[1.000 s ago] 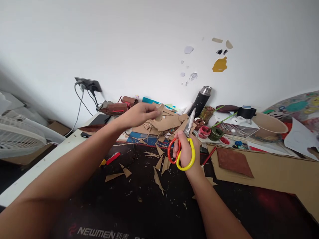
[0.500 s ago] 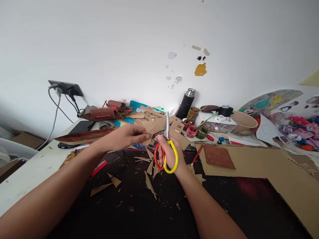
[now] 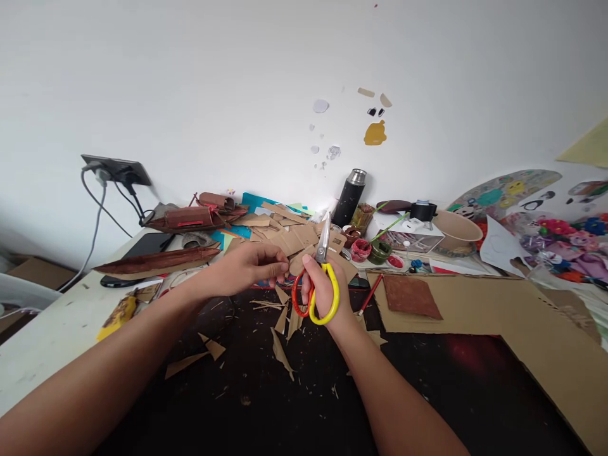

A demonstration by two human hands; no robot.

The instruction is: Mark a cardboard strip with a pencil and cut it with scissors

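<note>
My right hand (image 3: 319, 292) grips scissors (image 3: 320, 278) with one red and one yellow handle loop, blades pointing up and away. Beside it, my left hand (image 3: 247, 267) pinches a small piece of brown cardboard (image 3: 295, 263) at its fingertips, right next to the scissor blades. Both hands hover above a black desk mat (image 3: 266, 405) strewn with cardboard offcuts (image 3: 280, 345). Behind the hands lies a heap of cut cardboard pieces (image 3: 285, 231).
A large cardboard sheet (image 3: 503, 316) with a brown painted square (image 3: 411, 296) covers the right side. Paint pots (image 3: 370, 250), a black flask (image 3: 349, 197), a paper bowl (image 3: 456, 231) and coloured cut-outs (image 3: 560, 240) line the back. A wall socket with cables (image 3: 114, 171) hangs at left.
My left hand drew back from the cardboard heap with a small piece and brought it next to the scissors. The view swung right and slightly down.
</note>
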